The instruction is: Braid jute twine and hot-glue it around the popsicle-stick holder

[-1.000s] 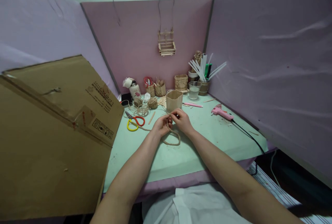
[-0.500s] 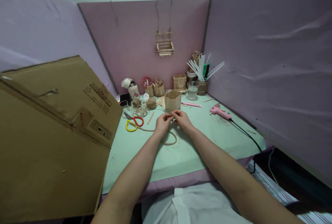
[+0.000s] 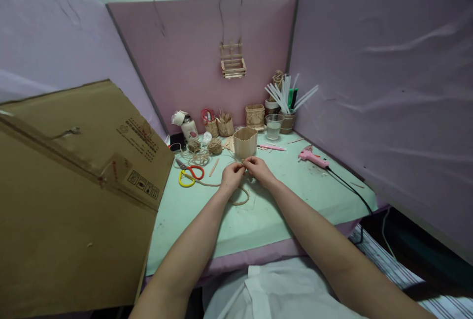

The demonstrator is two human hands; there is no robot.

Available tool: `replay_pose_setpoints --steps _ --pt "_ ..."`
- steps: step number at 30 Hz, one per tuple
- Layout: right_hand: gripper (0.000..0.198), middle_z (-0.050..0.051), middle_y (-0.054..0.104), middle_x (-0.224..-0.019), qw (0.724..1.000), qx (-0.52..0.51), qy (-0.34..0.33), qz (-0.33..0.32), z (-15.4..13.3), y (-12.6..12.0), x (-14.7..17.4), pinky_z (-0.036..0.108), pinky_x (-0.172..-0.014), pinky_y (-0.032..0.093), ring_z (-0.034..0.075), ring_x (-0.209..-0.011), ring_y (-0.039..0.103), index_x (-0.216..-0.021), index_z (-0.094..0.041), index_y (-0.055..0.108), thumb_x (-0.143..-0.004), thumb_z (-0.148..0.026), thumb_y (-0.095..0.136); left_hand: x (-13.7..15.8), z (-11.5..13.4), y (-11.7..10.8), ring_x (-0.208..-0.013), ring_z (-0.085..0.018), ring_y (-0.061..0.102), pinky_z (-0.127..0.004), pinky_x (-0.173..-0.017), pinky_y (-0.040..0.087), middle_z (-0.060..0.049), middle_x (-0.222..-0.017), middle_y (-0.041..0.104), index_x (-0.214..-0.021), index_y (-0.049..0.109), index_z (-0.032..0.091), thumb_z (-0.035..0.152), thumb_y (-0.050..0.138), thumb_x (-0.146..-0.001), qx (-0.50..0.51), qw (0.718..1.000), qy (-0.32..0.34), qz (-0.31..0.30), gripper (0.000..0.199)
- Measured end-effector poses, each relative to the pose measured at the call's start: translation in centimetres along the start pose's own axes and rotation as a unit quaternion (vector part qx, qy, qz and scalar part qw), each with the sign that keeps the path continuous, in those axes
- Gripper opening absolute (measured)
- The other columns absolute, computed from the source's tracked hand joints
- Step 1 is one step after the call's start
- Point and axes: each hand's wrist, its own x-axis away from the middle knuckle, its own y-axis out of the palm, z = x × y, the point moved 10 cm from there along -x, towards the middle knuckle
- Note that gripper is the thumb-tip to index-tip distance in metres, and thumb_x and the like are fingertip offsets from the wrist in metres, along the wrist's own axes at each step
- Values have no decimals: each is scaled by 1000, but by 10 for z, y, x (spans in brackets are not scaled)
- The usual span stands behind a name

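Observation:
My left hand point(image 3: 232, 175) and my right hand point(image 3: 257, 168) meet near the table's middle, fingertips pinched close together on a twine cord point(image 3: 242, 204). The cord loops on the cloth below my left hand and trails left toward the scissors point(image 3: 191, 174), which have one red and one yellow handle. Just beyond my fingers stands a wooden-stick pot point(image 3: 245, 143) with a wavy rim. A single craft stick point(image 3: 213, 167) lies left of my left hand. The exact spot where my fingertips grip the cord is too small to make out.
Twine balls point(image 3: 214, 146) lie at the back left near a bottle point(image 3: 189, 128). A cup of water point(image 3: 274, 127) stands before a holder of white glue sticks point(image 3: 284, 95). A pink glue gun point(image 3: 313, 157) with black cable rests right. A large cardboard box point(image 3: 84, 201) blocks the left side.
Both hands stay close together with slight finger movement at the cord. The view has shifted a little; the objects on the table keep their places.

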Motion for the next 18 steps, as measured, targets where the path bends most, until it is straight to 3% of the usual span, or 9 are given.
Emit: replay_pose_setpoints --steps 7,14,18 --pt "33 -3 56 -57 999 -45 26 15 9 -4 -2 23 -48 34 11 -51 48 -64 -20 55 -64 -50 69 2 5 -1 -56 -13 50 -26 -60 35 1 -54 58 -55 61 18 24 66 -71 -11 1000 3 2 18" --pt "32 -6 42 -46 991 -68 13 110 16 -30 -13 23 -43 30 9 -43 37 -59 -23 45 -69 -47 62 11 9 20 -52 -12 47 -25 -57 32 1 -52 58 -56 60 18 19 65 -71 -38 999 13 -17 16" --pt "30 -7 41 -44 991 -58 -3 119 15 -34 -16 24 -43 31 10 -42 38 -63 -23 45 -71 -48 61 10 12 26 -51 -12 45 -25 -56 31 1 -50 57 -55 61 18 20 66 -69 -30 999 15 -21 15"
